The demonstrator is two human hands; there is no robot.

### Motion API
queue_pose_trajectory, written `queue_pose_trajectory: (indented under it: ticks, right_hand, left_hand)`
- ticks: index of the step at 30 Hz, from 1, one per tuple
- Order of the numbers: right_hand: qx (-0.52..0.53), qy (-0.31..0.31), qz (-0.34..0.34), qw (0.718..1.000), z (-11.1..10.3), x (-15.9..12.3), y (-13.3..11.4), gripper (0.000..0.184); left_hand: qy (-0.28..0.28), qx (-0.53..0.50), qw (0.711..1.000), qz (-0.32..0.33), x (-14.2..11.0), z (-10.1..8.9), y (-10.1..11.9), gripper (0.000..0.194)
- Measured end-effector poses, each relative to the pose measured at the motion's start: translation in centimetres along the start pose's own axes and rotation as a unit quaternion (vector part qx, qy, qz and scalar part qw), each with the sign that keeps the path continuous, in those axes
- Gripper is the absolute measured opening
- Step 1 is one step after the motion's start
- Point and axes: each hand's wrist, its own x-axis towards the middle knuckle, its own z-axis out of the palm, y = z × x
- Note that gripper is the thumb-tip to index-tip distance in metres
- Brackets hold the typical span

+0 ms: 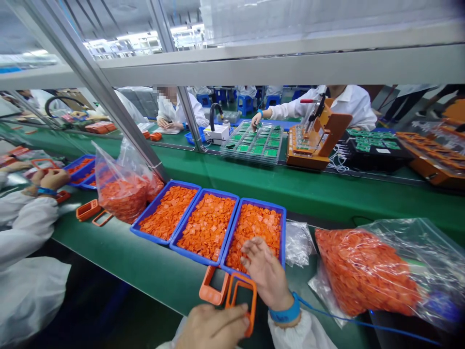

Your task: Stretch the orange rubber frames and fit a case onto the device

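Note:
My left hand (pixel 214 325), low in the view, grips an orange rectangular plastic frame (pixel 253 295) by its near end. A second orange frame (pixel 209 293) lies on the bench just left of it, against the trays. My right hand (pixel 267 271) reaches over the near part of the right blue tray (pixel 284 220), fingers stretched and slightly curved, with nothing visible in them. Small flat orange plastic pieces (pixel 258 220) fill that tray. Around my right wrist is a blue wristband (pixel 285 312) with a cord.
Two more blue trays (pixel 181 184) of orange pieces adjoin on the left. Bags of orange pieces stand left (pixel 125 194) and right (pixel 366 271). A co-worker's hands (pixel 51 179) work at the far left. Across the green conveyor (pixel 327 194), a person's hand (pixel 256 119) touches a tray of green circuit boards.

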Motion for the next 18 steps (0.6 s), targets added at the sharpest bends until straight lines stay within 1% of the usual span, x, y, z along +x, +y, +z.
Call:
queue_pose_trajectory:
  ticks: [2, 4, 6, 8, 9, 11, 12, 13, 14, 15, 16, 17, 18]
  right_hand:
    - [-0.080, -0.062, 0.018, 0.995, 0.4, -0.5, 0.2, 0.063]
    - [-0.138, -0.104, 0.038, 0.984, 0.5, -0.8, 0.4, 0.081]
    - [-0.161, -0.115, 0.050, 0.979, 0.6, -1.0, 0.6, 0.085]
    - [-0.157, -0.110, 0.053, 0.980, 0.6, -1.0, 0.6, 0.083]
    - [-0.151, -0.104, 0.052, 0.982, 0.6, -0.9, 0.6, 0.082]
    - [-0.141, -0.092, 0.046, 0.985, 0.6, -0.8, 0.6, 0.082]
    - [-0.136, -0.084, 0.042, 0.986, 0.6, -0.8, 0.6, 0.083]
    - [-0.130, -0.074, 0.038, 0.988, 0.6, -0.7, 0.6, 0.084]
    - [-0.124, -0.063, 0.035, 0.990, 0.6, -0.7, 0.6, 0.084]
    - [-0.117, -0.051, 0.031, 0.991, 0.6, -0.6, 0.6, 0.085]
    - [-0.110, -0.041, 0.028, 0.993, 0.6, -0.6, 0.7, 0.083]
    - [-0.103, -0.034, 0.025, 0.994, 0.6, -0.6, 0.7, 0.081]
    - [-0.096, -0.030, 0.023, 0.995, 0.6, -0.5, 0.6, 0.078]
  left_hand:
    - [0.044, 0.016, 0.999, -0.020, 1.3, -1.1, -1.0, 0.023]
    - [0.058, 0.013, 0.998, -0.024, 2.5, -1.6, -1.6, 0.023]
    - [0.053, 0.003, 0.999, -0.010, 3.3, -1.7, -1.9, 0.024]
    - [0.039, -0.001, 0.999, 0.002, 3.5, -1.6, -2.4, 0.023]
    - [0.034, 0.001, 0.999, 0.012, 3.4, -1.6, -2.9, 0.022]
    - [0.040, 0.020, 0.999, 0.018, 2.7, -2.0, -5.3, 0.025]
    - [0.047, 0.040, 0.998, 0.003, 2.3, -2.4, -7.1, 0.031]
    - [0.053, 0.066, 0.995, -0.044, 1.8, -3.0, -9.3, 0.030]
    - [0.053, 0.104, 0.986, -0.116, 1.5, -3.6, -11.8, 0.030]
    - [0.028, 0.154, 0.965, -0.212, 1.2, -4.4, -14.4, 0.032]
    - [-0.030, 0.207, 0.931, -0.300, 1.0, -5.2, -17.0, 0.036]
    - [-0.118, 0.248, 0.892, -0.359, 0.8, -5.9, -19.5, 0.041]
    - [-0.153, 0.259, 0.875, -0.381, 0.7, -6.5, -21.6, 0.043]
